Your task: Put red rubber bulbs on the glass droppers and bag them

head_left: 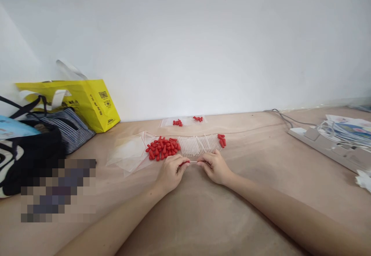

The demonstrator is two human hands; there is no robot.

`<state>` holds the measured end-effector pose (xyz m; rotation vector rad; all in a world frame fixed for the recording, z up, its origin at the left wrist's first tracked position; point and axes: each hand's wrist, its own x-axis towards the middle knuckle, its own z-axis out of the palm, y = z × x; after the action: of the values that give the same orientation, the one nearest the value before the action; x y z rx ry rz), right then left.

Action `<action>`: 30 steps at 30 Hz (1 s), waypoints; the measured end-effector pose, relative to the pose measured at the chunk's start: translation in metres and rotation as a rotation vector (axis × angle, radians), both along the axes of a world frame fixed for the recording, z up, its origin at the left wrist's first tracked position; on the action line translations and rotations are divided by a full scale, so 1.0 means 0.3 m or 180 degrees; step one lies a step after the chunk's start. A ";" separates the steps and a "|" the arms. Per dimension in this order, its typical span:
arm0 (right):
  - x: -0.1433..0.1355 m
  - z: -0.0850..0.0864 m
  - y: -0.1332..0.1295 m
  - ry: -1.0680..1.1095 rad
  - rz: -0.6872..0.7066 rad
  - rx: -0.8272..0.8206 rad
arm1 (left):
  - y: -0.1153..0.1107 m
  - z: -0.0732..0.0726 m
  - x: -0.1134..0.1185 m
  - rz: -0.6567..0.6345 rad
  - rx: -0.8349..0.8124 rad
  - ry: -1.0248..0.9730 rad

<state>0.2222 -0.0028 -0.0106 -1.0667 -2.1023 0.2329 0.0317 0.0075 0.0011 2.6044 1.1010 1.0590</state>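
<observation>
Between the fingers of my left hand (171,173) is a small red rubber bulb (184,163), partly covered by the fingertips. My right hand (216,167) pinches a thin clear tube (193,162), which spans the gap between both hands, its left end at the bulb. Whether the tube sits inside the bulb cannot be made out. Just beyond my left hand lies a pile of red rubber bulbs (162,148). To its right is a row of thin clear tubes (198,144), with several more red bulbs (222,140) at the row's right end.
Flat clear zip bags (127,151) lie left of the pile. Another bag (187,122) with red-ended pieces rests near the wall. A yellow bag (98,105), a striped bag (71,126) and a black bag (31,155) stand left. A power strip (327,148) with cables lies right.
</observation>
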 end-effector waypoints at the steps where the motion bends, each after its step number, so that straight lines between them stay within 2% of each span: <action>1: 0.000 0.002 -0.002 -0.0049 0.0006 0.0059 | -0.001 0.000 -0.001 -0.0021 0.0025 0.0030; 13: -0.007 0.007 -0.013 -0.0375 -0.0115 0.0266 | -0.009 0.007 0.002 -0.0077 0.0450 0.0236; 26: -0.009 0.015 -0.015 -0.0103 0.0190 -0.0073 | -0.004 0.011 0.002 -0.0143 0.0292 0.0307; 30: 0.015 0.006 -0.010 -0.0100 0.0239 0.0090 | 0.010 0.008 -0.026 -0.0059 0.0227 0.0237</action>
<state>0.2268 -0.0059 -0.0088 -0.9818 -2.1699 0.2233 0.0239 0.0104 0.0036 2.7248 1.0713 1.0236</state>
